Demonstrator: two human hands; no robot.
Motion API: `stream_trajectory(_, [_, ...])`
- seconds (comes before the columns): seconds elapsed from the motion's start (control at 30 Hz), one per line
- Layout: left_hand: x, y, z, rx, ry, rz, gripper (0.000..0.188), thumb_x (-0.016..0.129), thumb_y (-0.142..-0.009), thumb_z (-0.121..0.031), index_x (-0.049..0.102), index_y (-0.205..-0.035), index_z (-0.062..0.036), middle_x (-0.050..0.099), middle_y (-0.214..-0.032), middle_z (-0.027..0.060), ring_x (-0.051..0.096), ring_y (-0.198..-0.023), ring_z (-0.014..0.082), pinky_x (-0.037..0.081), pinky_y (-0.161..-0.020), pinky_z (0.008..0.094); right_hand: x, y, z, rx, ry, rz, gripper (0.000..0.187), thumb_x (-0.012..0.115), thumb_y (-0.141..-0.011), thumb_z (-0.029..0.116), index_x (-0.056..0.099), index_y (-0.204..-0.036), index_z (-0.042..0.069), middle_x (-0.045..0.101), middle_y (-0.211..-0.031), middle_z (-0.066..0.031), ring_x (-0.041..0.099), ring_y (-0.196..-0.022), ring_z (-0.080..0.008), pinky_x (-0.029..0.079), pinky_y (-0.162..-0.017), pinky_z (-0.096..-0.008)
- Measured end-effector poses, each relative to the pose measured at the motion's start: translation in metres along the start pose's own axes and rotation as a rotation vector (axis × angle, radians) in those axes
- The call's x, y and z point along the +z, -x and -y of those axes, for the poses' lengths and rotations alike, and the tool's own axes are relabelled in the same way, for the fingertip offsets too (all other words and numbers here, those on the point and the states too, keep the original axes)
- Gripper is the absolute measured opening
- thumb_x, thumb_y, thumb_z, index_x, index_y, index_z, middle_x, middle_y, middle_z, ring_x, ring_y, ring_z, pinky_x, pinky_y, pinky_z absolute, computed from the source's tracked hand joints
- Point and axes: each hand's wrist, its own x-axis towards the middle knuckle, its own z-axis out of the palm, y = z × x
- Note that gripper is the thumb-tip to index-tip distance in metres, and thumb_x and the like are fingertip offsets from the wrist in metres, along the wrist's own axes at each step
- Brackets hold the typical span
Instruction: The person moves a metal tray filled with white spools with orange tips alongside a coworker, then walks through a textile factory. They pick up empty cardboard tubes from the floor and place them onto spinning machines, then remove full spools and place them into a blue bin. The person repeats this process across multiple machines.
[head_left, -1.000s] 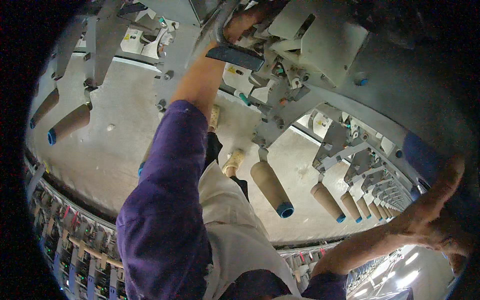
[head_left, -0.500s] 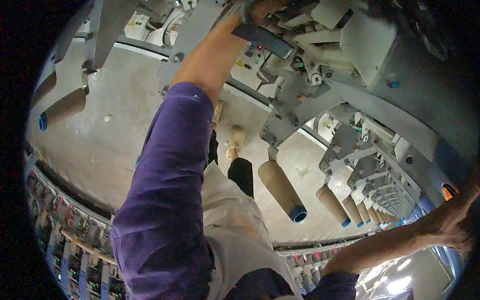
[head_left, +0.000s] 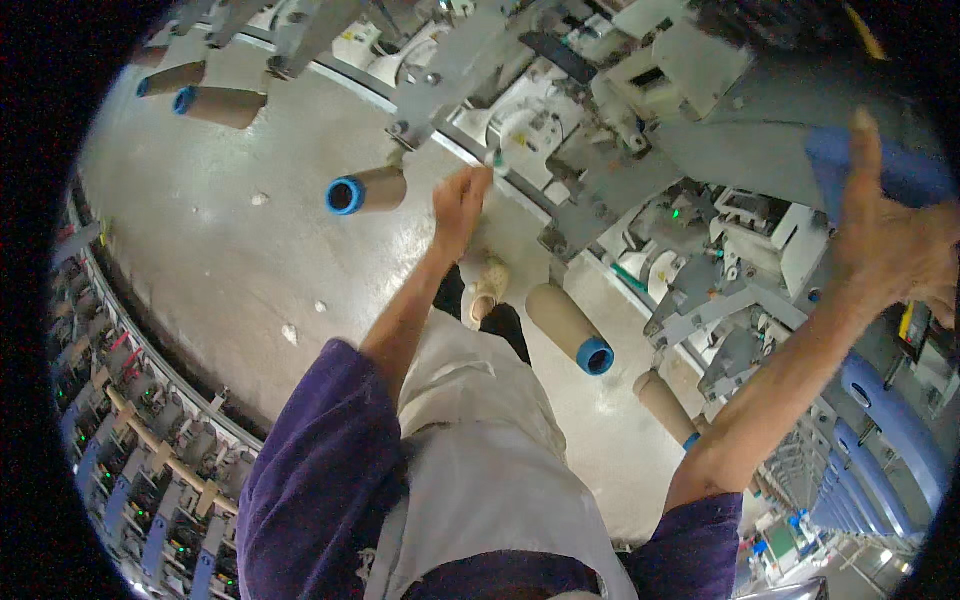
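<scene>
My left hand (head_left: 462,212) is over the aisle in front of the machine, fingers curled together. Whatever they may hold is hidden or too small to make out. Close by on its left, a brown cone tube (head_left: 382,190) with a blue end ring sticks out from the machine. Another brown tube (head_left: 560,318), also blue-ended, hangs to the right of my feet. Raised at the far right, my right hand (head_left: 890,240) has its thumb up and fingers apart, slightly blurred. It is beside a blue curved panel (head_left: 825,165) on the machine; contact cannot be told.
Grey machine units (head_left: 610,160) run along the far side, with more brown tubes (head_left: 222,106) at the left. A second machine row (head_left: 150,470) with small green lights curves along the near left. Bits of white fluff (head_left: 289,333) lie on the grey floor (head_left: 240,250).
My left hand has come down and back from the machine's upper parts to above the aisle. My right hand has moved up and shows more fully. The view has shifted.
</scene>
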Motion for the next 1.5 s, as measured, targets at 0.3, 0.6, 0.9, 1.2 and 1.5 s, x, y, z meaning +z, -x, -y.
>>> stream_trajectory(0.3, [-0.160, 0.227, 0.042, -0.400, -0.488, 0.531, 0.027, 0.055, -0.082, -0.024, 0.063, -0.105, -0.0104, 0.067, -0.089, 0.0112, 0.064, -0.079, 0.0305, 0.051, -0.073, 0.0405, -0.035, 0.084, 0.013, 0.810, -0.947, 0.449, 0.037, 0.068, -0.080, 0.007, 0.056, -0.115, 0.001, 0.062, -0.106, -0.0136, 0.060, -0.091, -0.0200, 0.048, -0.080, -0.0299])
stream_trajectory(0.6, [-0.252, 0.245, 0.105, -0.735, 0.096, -0.119, 0.032, 0.060, -0.081, -0.023, 0.063, -0.109, -0.0075, 0.067, -0.091, 0.0117, 0.063, -0.084, 0.0180, 0.049, -0.077, 0.0308, 0.068, 0.122, 0.017, 0.964, -0.300, 0.974, 0.045, 0.046, -0.090, 0.050, 0.056, -0.103, 0.007, 0.055, -0.106, -0.0229, 0.055, -0.091, -0.0300, 0.046, -0.073, -0.0426])
stream_trajectory(0.9, [-0.434, 0.123, 0.149, -0.486, -0.190, -0.399, 0.026, 0.052, -0.084, -0.029, 0.061, -0.093, -0.0061, 0.064, -0.080, 0.0158, 0.063, -0.075, 0.0314, 0.049, -0.071, 0.0418, -0.035, 0.054, 0.364, 0.412, -0.933, 0.825, 0.041, 0.052, -0.090, 0.042, 0.056, -0.106, 0.005, 0.057, -0.104, -0.0199, 0.057, -0.091, -0.0283, 0.047, -0.076, -0.0404])
stream_trajectory(1.2, [-0.670, -0.123, 0.164, -0.241, 0.171, -0.738, 0.025, 0.052, -0.082, -0.022, 0.062, -0.097, -0.0052, 0.064, -0.075, 0.0121, 0.060, -0.068, 0.0262, 0.047, -0.064, 0.0376, -0.023, -0.049, 0.549, 0.201, -1.081, 0.828, 0.038, 0.057, -0.089, 0.035, 0.056, -0.110, 0.003, 0.059, -0.103, -0.0169, 0.058, -0.090, -0.0265, 0.049, -0.078, -0.0382])
stream_trajectory(1.5, [-0.676, 0.058, 0.302, -1.261, -0.210, -0.732, 0.021, 0.052, -0.077, -0.017, 0.067, -0.085, -0.0036, 0.065, -0.093, 0.0196, 0.062, -0.090, 0.0348, 0.049, -0.078, 0.0426, -0.115, -0.285, 0.834, -0.372, -1.715, 0.484, 0.030, 0.058, -0.088, 0.008, 0.056, -0.117, -0.001, 0.060, -0.108, -0.0142, 0.060, -0.089, -0.0256, 0.050, -0.078, -0.0335])
